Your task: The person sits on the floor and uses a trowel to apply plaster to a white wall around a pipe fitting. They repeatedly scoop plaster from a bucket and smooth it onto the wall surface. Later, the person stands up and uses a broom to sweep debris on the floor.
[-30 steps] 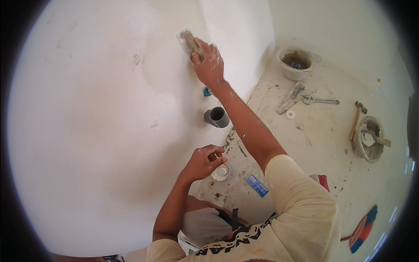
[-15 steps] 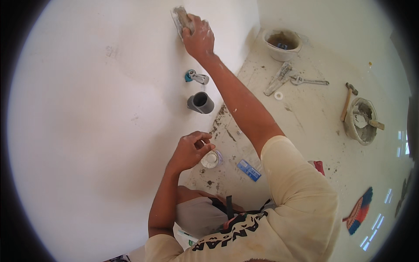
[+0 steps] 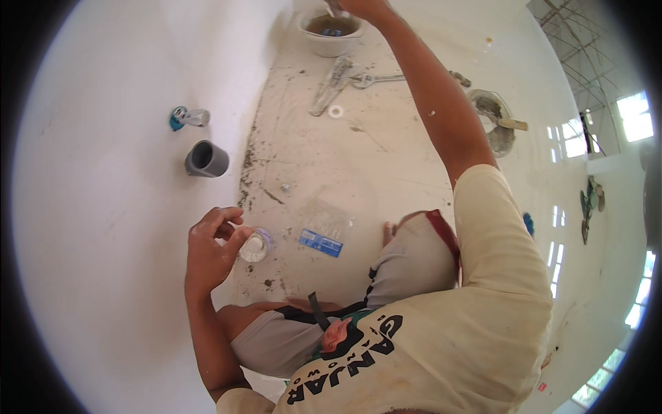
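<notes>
My right hand [image 3: 365,8] is at the top edge above a whitish basin [image 3: 329,45] with murky water and a blue item inside. It grips a flat, putty-smeared scraper [image 3: 336,9], mostly cut off by the frame. My left hand [image 3: 215,245] hovers by the wall, fingers loosely bent and thumb apart, with nothing seen in it. Just beside its thumb, on the floor, stands a small round white-topped container [image 3: 254,247]. From the white wall [image 3: 124,228] stick out a grey pipe end [image 3: 208,159] and a metal tap [image 3: 196,117] with a teal base.
On the floor lie a putty-coated trowel [image 3: 332,86], an adjustable wrench [image 3: 376,80], a white ring [image 3: 336,111] and a blue card package [image 3: 321,242]. A bucket of putty [image 3: 507,141] with a wooden-handled tool [image 3: 513,125] stands right, behind my forearm.
My right hand has left the wall and moved right to the basin with the scraper. The view has turned right. My left hand stays beside the round container.
</notes>
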Tool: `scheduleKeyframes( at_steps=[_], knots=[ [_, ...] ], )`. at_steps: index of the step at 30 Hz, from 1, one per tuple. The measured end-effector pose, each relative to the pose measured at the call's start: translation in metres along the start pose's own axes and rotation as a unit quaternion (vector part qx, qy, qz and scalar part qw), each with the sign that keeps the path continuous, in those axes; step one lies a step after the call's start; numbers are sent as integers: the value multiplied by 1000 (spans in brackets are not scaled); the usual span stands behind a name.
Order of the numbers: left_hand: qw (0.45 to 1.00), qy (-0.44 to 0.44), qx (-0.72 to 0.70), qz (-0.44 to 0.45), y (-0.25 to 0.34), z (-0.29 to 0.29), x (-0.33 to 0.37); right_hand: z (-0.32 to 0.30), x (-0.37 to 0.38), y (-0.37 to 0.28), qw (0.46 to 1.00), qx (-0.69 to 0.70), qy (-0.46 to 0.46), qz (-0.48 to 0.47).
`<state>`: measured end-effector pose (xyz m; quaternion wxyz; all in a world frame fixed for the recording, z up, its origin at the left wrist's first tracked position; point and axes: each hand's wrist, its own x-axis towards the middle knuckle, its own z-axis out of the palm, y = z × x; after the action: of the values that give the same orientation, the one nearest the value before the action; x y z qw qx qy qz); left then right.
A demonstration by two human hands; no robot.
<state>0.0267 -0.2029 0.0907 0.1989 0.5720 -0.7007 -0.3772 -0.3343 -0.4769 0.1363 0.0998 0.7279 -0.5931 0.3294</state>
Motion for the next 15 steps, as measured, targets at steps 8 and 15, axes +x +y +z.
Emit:
scheduleKeyframes(
  at_steps=[8, 15],
  knots=[
    [999, -33, -3, -13, -5, 9, 12, -52, -185, 245, 911, 15, -3, 412],
    [999, -35, -1, -6, -1, 17, 18, -89, -312, 310, 843, -162, -69, 508]
  ],
)
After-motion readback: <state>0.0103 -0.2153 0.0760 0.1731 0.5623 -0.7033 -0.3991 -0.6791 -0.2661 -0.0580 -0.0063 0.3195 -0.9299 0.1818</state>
